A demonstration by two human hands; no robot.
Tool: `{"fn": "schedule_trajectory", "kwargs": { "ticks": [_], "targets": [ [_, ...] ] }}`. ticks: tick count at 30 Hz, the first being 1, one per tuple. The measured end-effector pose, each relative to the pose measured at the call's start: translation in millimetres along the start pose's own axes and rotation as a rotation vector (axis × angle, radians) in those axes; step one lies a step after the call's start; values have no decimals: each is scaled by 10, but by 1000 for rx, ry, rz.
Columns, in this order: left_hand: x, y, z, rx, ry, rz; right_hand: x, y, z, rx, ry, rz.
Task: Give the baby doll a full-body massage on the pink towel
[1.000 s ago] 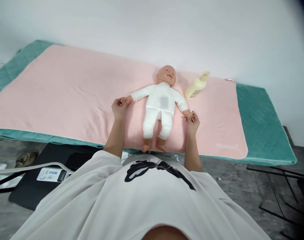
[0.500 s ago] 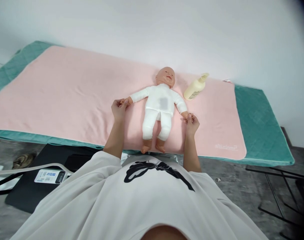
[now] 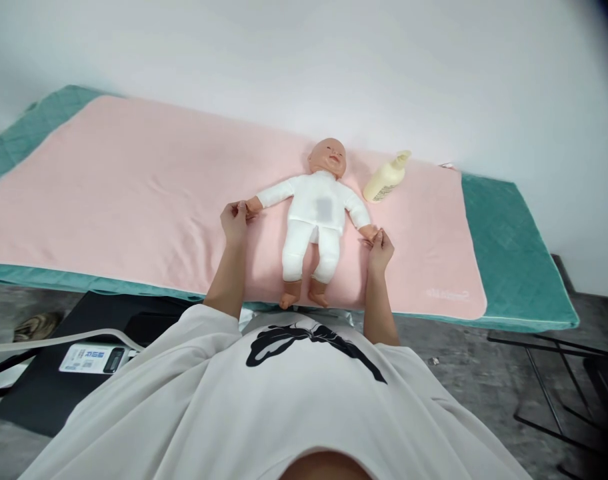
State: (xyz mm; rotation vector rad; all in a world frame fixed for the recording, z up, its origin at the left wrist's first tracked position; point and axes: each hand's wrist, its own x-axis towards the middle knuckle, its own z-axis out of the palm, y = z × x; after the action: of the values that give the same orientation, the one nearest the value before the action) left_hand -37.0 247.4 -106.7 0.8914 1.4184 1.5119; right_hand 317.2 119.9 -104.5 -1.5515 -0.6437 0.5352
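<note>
A baby doll (image 3: 317,210) with a white cloth body lies face up on a pink mat (image 3: 134,180), its head toward the wall and its bare feet toward me. My left hand (image 3: 234,221) pinches the doll's hand on the left side of the view. On the other side, my right hand (image 3: 381,250) has its fingers closed on the doll's other hand. Both doll arms are spread outward and down. A pale yellow pump bottle (image 3: 385,180) lies tilted on the mat to the right of the doll's head.
The mat covers a green quilted pad (image 3: 519,253) against a white wall (image 3: 304,60). Below left is a black seat (image 3: 49,393) with a white power bank (image 3: 91,359) and a cable. A black metal frame (image 3: 544,380) stands on the floor at lower right.
The whole view has shifted slightly, so the doll, bottle and mat sit a little further left. Both my hands keep hold of the doll's hands; the fingers have moved only slightly.
</note>
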Motion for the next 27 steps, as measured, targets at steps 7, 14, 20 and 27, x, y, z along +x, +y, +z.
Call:
{"fn": "schedule_trajectory", "kwargs": {
  "ticks": [7,14,20,27],
  "targets": [
    [39,1,-20,24,-33,-38,-34,-74,2,-39,-11,28],
    [35,35,-22,87,-38,-54,-52,-114,16,-84,21,66],
    [10,63,-25,106,-52,-50,-66,-109,16,-33,-13,83],
    [-16,50,2,109,12,-38,-107,-153,-1,-186,26,-4]
  ]
}}
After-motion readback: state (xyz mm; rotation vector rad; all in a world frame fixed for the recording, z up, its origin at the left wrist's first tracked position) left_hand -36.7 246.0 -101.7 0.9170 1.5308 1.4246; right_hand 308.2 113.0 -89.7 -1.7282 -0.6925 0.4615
